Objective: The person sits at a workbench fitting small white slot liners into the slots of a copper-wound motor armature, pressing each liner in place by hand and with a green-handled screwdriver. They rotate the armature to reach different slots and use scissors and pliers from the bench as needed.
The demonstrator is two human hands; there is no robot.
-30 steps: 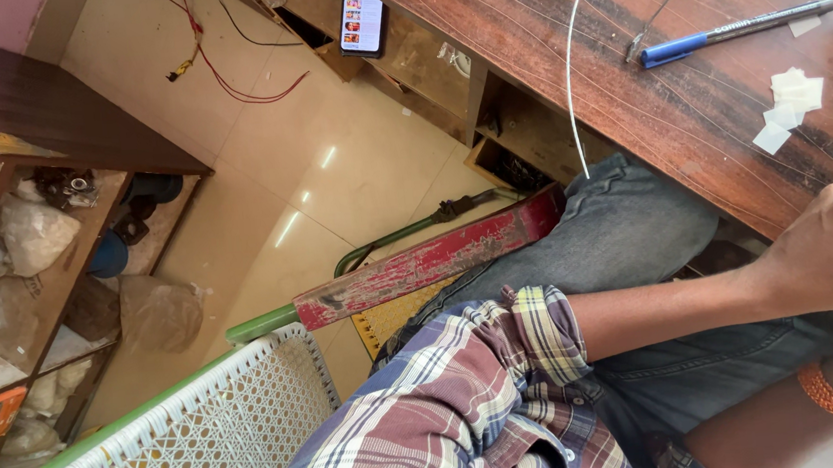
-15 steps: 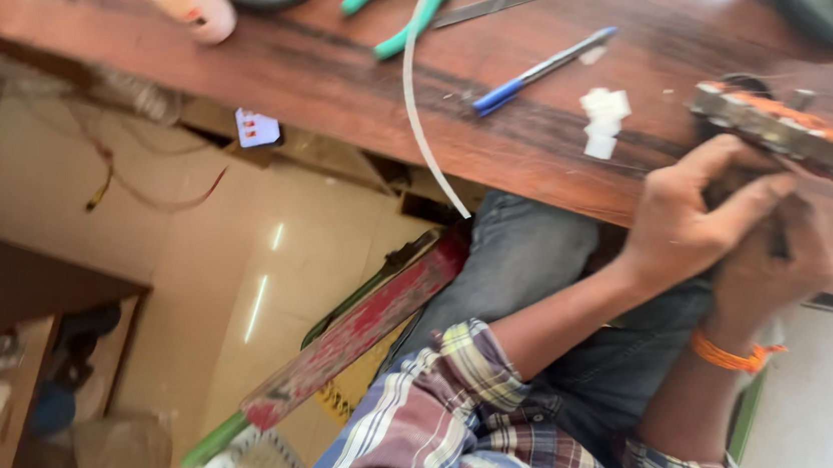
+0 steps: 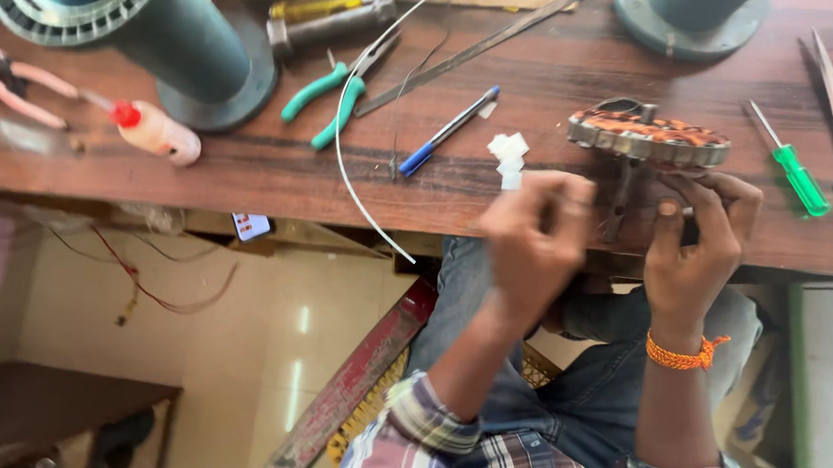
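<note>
Both hands have come up from the lap to the bench (image 3: 230,170), where the right hand (image 3: 694,245) now curls its fingers around the underside of the copper-wound stator (image 3: 647,134) while the blurred left hand (image 3: 532,239), grip unclear, closes in just beside it, with a green screwdriver (image 3: 791,171) lying to the right.

We see a round motor stator (image 3: 649,135) at the near edge of the wooden workbench (image 3: 230,170). It is a flat metal ring with copper-orange windings packed around its face. It is tilted, its left rim higher than its right, with a short shaft (image 3: 621,201) projecting beneath it. It sits between the blue pen (image 3: 450,132) and the green-handled screwdriver (image 3: 788,159). Further winding detail is too small to tell.
</note>
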